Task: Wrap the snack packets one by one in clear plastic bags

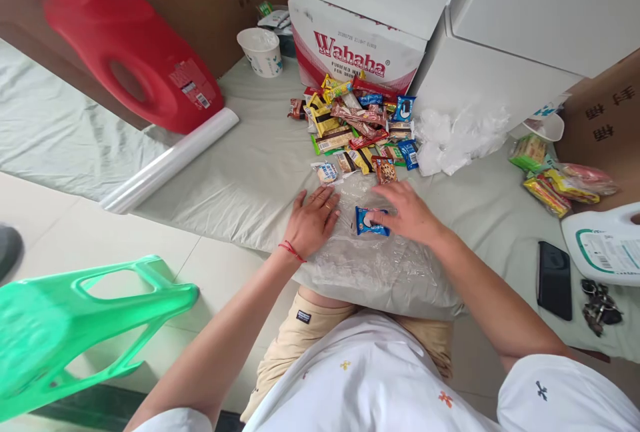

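Note:
A blue snack packet (366, 221) lies on crinkled clear plastic film (395, 262) in front of me. My right hand (407, 213) is over its right side, fingers apart, the thumb across the packet; no grip on it shows. To the left, my left hand (313, 220) rests flat at the film's left edge with fingers spread, holding nothing. Just beyond its fingertips is a small white packet (326, 173). A heap of wrapped snacks (357, 122) in yellow, red, brown, green and blue lies beyond both hands.
A Wahaha box (350, 49) stands behind the heap, with crumpled clear bags (457, 135) to its right. A plastic roll (170, 162), red jug (165, 72) and green stool (90, 325) are left. At right are a phone (555, 280), keys (601, 305) and a white bottle (607, 245).

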The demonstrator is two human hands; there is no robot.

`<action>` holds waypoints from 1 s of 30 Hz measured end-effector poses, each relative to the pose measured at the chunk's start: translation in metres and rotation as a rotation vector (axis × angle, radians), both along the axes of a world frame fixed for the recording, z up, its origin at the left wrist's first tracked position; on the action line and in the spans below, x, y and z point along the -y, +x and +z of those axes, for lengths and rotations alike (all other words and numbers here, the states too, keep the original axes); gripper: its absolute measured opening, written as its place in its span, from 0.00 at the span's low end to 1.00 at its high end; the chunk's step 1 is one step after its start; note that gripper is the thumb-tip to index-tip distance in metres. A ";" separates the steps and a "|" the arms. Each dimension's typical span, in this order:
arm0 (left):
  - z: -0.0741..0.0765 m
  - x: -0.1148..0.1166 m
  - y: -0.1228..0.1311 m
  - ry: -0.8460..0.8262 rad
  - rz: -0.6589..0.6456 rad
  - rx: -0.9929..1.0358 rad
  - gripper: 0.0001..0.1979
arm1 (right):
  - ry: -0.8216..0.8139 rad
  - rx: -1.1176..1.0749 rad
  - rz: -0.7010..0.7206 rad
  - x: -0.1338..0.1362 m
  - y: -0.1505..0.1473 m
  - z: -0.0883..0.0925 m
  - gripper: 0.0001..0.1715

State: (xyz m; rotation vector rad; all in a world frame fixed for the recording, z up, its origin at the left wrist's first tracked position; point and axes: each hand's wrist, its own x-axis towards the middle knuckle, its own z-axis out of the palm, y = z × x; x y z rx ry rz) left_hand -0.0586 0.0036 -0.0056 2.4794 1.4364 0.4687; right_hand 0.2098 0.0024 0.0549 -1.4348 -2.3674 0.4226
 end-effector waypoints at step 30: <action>0.050 -0.045 -0.007 0.147 -0.310 0.068 0.12 | 0.064 -0.047 0.139 -0.004 0.043 0.027 0.13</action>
